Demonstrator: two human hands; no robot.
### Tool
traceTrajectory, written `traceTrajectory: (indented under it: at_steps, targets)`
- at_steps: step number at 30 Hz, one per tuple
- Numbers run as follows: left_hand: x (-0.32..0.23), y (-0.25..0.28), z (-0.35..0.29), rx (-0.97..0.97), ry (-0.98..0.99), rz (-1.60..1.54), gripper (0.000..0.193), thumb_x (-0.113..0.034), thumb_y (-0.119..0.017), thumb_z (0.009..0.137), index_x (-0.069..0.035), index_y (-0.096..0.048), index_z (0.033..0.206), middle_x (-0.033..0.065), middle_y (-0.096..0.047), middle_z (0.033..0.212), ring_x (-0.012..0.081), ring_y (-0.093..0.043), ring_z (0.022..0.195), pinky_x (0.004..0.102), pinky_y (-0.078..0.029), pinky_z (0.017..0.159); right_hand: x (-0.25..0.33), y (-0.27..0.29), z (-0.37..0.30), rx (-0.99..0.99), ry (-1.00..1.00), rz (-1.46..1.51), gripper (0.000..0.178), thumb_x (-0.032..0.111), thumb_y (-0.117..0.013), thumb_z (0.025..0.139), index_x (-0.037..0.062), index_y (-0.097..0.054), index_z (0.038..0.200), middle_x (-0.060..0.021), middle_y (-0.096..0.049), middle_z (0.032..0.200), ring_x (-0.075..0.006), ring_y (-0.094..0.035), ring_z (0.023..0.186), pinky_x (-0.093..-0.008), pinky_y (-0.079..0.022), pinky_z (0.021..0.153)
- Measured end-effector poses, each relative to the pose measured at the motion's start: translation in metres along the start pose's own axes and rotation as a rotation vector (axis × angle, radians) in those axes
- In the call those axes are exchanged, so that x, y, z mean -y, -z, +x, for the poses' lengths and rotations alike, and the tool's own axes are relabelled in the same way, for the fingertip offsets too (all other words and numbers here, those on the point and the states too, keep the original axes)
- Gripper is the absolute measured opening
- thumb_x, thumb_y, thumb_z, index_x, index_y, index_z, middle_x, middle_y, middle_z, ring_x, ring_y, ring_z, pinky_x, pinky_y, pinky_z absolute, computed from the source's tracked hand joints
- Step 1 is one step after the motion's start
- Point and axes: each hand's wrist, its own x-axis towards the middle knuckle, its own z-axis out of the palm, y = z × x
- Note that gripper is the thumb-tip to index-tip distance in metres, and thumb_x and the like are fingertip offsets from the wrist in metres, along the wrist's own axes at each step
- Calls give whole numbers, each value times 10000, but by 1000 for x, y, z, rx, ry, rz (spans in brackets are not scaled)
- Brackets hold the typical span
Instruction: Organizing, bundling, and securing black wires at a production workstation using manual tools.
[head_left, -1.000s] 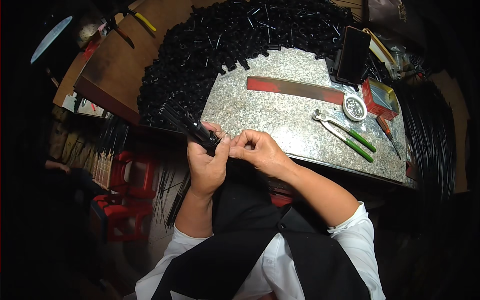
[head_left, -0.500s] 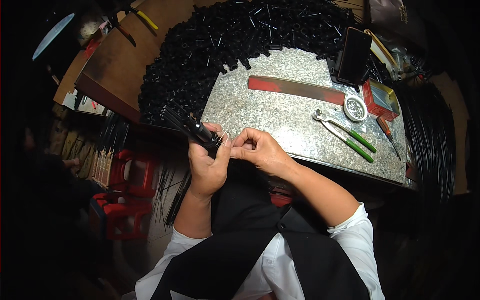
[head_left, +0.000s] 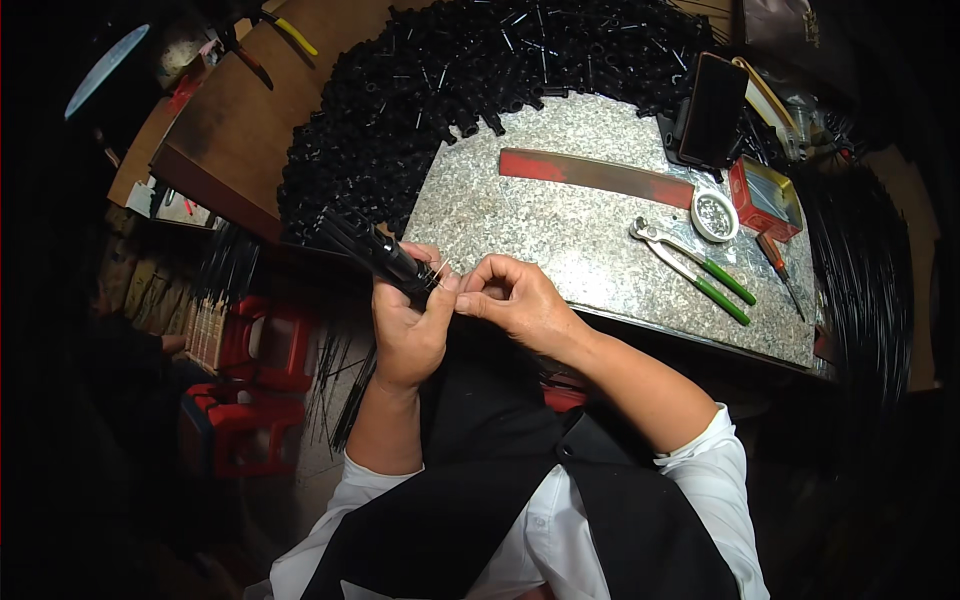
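The granite counter point(head_left: 560, 230) is filling the centre of the frame, its bare speckled middle giving you working room. A heap of small black tubes point(head_left: 450, 90) is banking around its upper left rim, likely stock kept within reach. The red flat bar point(head_left: 600, 175) is lying across the slab, upper centre. The green-handled pliers point(head_left: 700, 270) are sitting at centre right, just below the small round tin point(head_left: 714, 215), parked on your right side. Your left hand point(head_left: 408, 325) is sitting centre frame at the near edge, fingers closing around the black bundle point(head_left: 365, 245), angling it up-left so its end faces your right hand point(head_left: 520, 300). Right-hand fingers are pinching at that end, apparently on a thin wire; I cannot tell for sure.
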Motion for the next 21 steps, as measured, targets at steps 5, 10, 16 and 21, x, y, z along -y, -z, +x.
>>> traceTrajectory:
  at_steps: [5, 10, 16, 21]
  targets:
    - [-2, 6, 3, 110, 47, -161, 257, 57, -553, 849, -33, -412, 1045, 51, -459, 938, 89, -462, 844, 248, -423, 797, -4, -1, 1, -7, 87, 33, 187, 136, -709, 822, 19, -564, 814, -7, -593, 697, -37, -506, 605, -204, -398, 521]
    - [0, 7, 2, 114, 26, -135, 251, 68, -549, 843, -35, -409, 1025, 47, -452, 923, 91, -455, 838, 252, -423, 798, -2, 1, 3, 15, 13, -31, 190, 128, -712, 816, 23, -554, 801, -2, -581, 672, -32, -494, 579, -205, -380, 492]
    - [4, 4, -2, 62, -35, -27, 249, 79, -544, 831, -24, -417, 1018, 54, -468, 924, 90, -472, 826, 257, -433, 772, -2, 2, 4, 30, -39, -38, 185, 108, -703, 825, 32, -534, 824, 20, -547, 693, -23, -466, 603, -191, -374, 531]
    - [9, 2, -4, 25, -43, 53, 226, 64, -548, 829, -9, -434, 1010, 71, -484, 950, 104, -490, 836, 262, -436, 768, 0, -1, -2, -23, 12, 53, 201, 111, -716, 808, 26, -536, 839, 32, -516, 607, -26, -425, 526, -206, -337, 465]
